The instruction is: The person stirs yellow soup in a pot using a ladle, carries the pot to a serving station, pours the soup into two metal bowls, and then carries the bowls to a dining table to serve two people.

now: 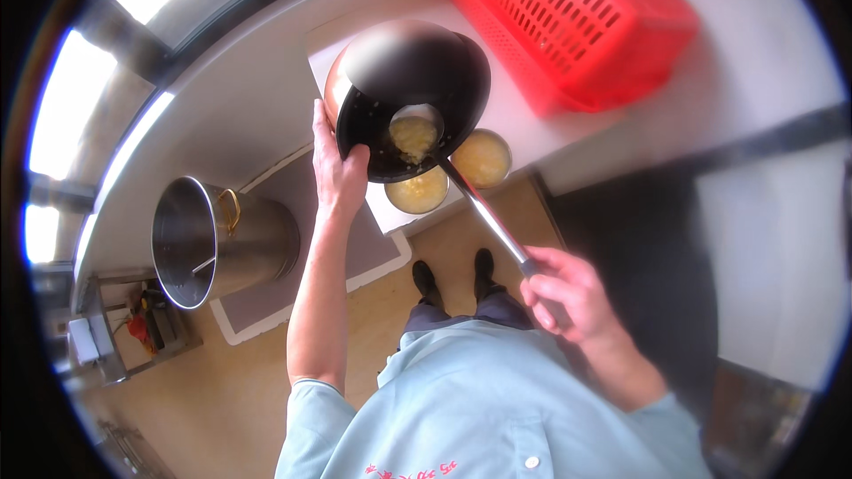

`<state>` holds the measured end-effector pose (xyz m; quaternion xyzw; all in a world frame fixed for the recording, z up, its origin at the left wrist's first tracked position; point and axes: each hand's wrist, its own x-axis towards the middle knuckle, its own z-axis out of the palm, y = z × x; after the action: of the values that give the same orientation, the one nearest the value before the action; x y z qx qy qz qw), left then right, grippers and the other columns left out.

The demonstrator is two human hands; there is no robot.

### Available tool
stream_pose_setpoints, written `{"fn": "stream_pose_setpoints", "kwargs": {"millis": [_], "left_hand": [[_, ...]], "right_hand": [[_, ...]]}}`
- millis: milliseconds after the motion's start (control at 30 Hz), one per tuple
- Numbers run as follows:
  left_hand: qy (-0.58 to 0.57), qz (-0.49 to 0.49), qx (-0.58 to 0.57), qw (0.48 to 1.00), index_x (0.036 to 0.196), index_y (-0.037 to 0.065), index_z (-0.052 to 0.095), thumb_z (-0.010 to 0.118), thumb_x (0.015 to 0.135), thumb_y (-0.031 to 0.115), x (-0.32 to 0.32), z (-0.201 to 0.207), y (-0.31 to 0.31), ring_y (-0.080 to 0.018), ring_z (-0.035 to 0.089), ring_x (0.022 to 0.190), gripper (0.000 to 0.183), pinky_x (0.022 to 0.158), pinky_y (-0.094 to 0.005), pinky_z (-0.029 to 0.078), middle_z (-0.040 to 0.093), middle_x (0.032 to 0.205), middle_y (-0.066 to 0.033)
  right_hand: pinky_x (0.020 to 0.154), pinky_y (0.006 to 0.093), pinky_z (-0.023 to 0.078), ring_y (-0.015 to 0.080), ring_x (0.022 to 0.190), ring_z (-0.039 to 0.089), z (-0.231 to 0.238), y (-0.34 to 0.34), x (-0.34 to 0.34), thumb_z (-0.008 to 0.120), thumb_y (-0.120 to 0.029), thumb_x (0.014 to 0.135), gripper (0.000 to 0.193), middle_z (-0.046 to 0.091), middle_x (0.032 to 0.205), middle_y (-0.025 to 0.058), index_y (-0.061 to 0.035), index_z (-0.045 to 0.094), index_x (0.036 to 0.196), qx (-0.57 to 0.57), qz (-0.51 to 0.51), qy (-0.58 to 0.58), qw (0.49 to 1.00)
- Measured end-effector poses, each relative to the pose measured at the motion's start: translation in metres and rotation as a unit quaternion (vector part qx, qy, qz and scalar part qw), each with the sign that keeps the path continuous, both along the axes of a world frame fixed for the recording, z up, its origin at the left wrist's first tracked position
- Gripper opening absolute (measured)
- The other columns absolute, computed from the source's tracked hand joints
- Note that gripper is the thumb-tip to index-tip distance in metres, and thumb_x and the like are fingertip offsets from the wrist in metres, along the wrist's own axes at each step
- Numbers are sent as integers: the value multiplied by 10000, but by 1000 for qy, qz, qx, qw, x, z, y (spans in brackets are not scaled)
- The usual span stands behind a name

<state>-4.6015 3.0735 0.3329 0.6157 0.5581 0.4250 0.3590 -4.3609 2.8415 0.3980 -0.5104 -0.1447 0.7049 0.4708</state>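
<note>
My left hand (336, 173) grips the near left rim of a black-lined cooking pot (395, 66), holding it tilted with its mouth toward me. In my right hand (568, 293) is the dark-gripped handle of a ladle (484, 213). The ladle's head sits inside the pot's mouth, by the near edge, with pale yellow, lumpy food (413, 137) in it. A few small bits cling to the pot's dark inside. Just below the pot's rim stands a round bowl (417, 193) of similar yellow food, partly hidden by the pot. A second filled bowl (482, 160) is right of it.
A red slotted plastic basket (568, 27) stands on the white counter (568, 129) beyond the pot. To the left is a tall steel stockpot (253, 235) with brass-coloured handles and a utensil inside. Dark shoes (428, 282) show on the tan floor (248, 372).
</note>
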Motion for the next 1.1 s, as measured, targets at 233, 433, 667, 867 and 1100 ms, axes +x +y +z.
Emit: {"fn": "stream_pose_setpoints", "kwargs": {"millis": [233, 433, 667, 867, 1100], "left_hand": [[-4, 5, -11, 1000, 1514, -15, 193, 523, 736, 83, 15, 3, 11, -404, 448, 1303, 852, 1088, -400, 354, 467, 1390, -288], [-35, 26, -19, 999, 1477, -27, 261, 526, 741, 95, 29, 5, 17, -393, 482, 1253, 792, 1062, -392, 365, 508, 1329, -273], [-63, 78, 6, 995, 1286, -9, 415, 531, 762, 103, 28, -6, 25, -347, 553, 1080, 548, 968, -395, 411, 587, 1123, -217], [-96, 63, -6, 993, 1282, 11, 417, 527, 778, 110, 16, -18, 32, -326, 556, 1062, 526, 963, -386, 412, 593, 1100, -196], [-115, 53, -39, 991, 1271, 15, 426, 525, 774, 91, 9, -13, 29, -272, 549, 1030, 512, 930, -351, 421, 580, 1096, -168]], "right_hand": [[401, 233, 423, 140, 476, 555, 12, -20, 19, 507, 48, 891, 414, 641, 815, 149, 7, 544, 1301, 32, -51, 56, 997], [391, 236, 402, 150, 478, 551, 22, -49, 39, 471, 72, 884, 432, 641, 820, 166, 4, 542, 1305, 25, -103, 40, 994], [384, 233, 386, 135, 469, 539, 19, -65, 48, 528, 46, 879, 415, 633, 792, 137, 19, 544, 1293, -7, -99, -51, 994], [419, 226, 407, 99, 488, 534, -17, -60, 33, 579, 49, 873, 449, 629, 796, 91, 45, 519, 1318, 26, -50, -235, 970], [627, 254, 515, 140, 707, 627, -49, -69, 35, 649, 21, 843, 480, 672, 963, 115, 56, 540, 1310, 50, -30, -386, 921]]}}
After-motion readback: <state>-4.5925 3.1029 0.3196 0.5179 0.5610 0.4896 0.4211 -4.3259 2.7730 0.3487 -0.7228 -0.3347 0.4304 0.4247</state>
